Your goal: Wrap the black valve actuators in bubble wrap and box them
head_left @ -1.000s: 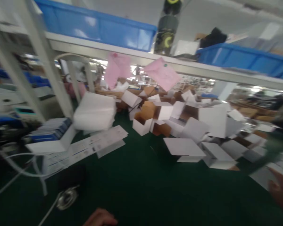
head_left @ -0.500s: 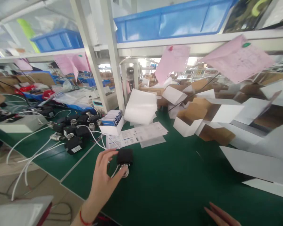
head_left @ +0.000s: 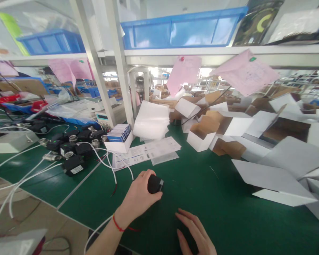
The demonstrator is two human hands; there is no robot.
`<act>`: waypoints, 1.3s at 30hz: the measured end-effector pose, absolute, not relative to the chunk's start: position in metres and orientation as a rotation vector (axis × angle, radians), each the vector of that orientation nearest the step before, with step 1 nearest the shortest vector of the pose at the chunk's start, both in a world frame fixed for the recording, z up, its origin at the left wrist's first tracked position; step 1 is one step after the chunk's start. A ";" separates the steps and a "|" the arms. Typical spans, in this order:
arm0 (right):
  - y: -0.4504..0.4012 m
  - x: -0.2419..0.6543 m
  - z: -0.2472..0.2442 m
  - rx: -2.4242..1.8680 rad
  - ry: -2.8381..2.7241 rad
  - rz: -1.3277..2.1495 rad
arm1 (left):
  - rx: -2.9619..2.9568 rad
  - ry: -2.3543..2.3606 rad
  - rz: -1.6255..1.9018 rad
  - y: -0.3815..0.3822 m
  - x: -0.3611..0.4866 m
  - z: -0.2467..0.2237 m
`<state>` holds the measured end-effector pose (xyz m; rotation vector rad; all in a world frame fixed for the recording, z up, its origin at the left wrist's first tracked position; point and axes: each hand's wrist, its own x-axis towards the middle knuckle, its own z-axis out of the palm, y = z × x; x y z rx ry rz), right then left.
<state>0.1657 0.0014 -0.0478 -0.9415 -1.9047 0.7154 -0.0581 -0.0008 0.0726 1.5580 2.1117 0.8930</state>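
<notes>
While left hand (head_left: pixel 138 193) grips a black unit (head_left: pixel 154 184) and right hand (head_left: pixel 198 235) seems kinda spread, leaflets (head_left: pixel 149 151) and boxes (head_left: pixel 199 141) clutter the table (head_left: pixel 228 212).

The blocky black device (head_left: pixel 154 184), pale grey at its three o'clock edge, sat gripped and partly covered by the left hand (head_left: pixel 138 194), at six o'clock from the view's middle.

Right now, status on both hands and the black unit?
Left hand gripping black unit. Right hand open, nothing visible in it. No obstacle visible between them.
</notes>
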 end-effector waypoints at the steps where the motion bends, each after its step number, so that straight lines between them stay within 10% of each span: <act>1: 0.003 0.166 -0.043 -0.965 -1.840 0.788 | 1.584 2.054 0.934 -0.003 -0.050 0.067; 15: -0.020 0.147 0.012 -0.754 -1.167 1.622 | 1.858 1.515 1.566 -0.048 0.004 0.007; 39: -0.041 0.148 -0.003 -0.940 -1.258 1.361 | 1.440 1.793 1.284 -0.069 -0.001 0.014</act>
